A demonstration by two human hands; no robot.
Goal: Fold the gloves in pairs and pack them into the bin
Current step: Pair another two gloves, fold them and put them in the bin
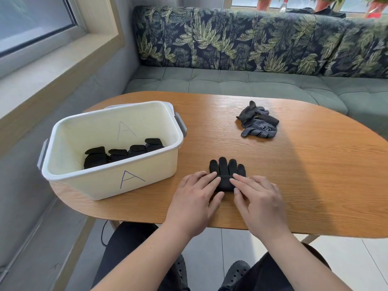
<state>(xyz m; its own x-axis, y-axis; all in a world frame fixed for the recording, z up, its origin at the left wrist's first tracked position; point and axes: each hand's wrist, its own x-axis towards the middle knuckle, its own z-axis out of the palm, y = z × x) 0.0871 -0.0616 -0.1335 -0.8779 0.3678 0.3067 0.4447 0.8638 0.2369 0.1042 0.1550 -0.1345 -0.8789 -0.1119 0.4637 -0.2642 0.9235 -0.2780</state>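
Observation:
A black glove pair point(225, 171) lies near the table's front edge, its cuff end folded over toward the fingers. My left hand point(195, 198) and my right hand point(258, 200) lie side by side on that fold, fingers fairly straight and pressing down. The glove fingers stick out beyond my fingertips. A white bin point(113, 185) marked "A" stands to the left and holds several folded black gloves point(123, 153). A loose heap of black dotted gloves point(258, 122) rests further back on the right.
The oval wooden table point(315, 175) has bare surface to the right of my hands. A green sofa point(231, 80) with a leaf-print back runs behind it. A window sill point(52, 66) lies at the left. My knees and shoes show below the table edge.

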